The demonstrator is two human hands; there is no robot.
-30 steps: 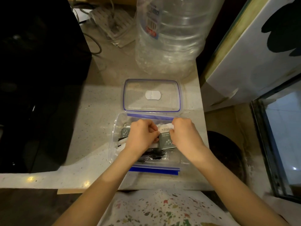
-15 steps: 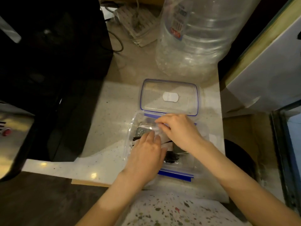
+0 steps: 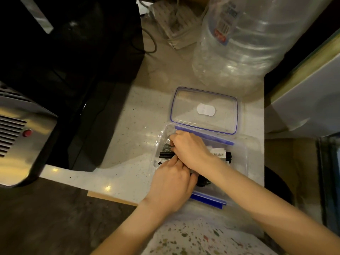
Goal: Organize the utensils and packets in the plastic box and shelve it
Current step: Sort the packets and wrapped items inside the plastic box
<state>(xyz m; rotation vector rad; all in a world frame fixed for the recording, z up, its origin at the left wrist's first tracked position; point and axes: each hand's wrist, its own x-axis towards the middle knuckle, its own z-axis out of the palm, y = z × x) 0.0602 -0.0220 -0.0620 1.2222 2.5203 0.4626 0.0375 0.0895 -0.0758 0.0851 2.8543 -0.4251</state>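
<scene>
A clear plastic box with blue clips sits open on the pale counter. Its clear lid with a blue rim lies flat just behind it. Both of my hands are inside the box. My right hand reaches across to the box's left end, fingers curled on a grey packet. My left hand lies below it, fingers closed around black plastic utensils. A white packet with printed letters lies to the right of my right wrist. More black utensil ends show at the right.
A large clear water bottle stands behind the lid. A black appliance fills the left, with a steel appliance at the far left. A white power strip lies at the back. A white cabinet stands right.
My right hand has moved from the box's middle to its left end, uncovering the white packet. My left hand slid down and shut on the black utensils. The view shifted left.
</scene>
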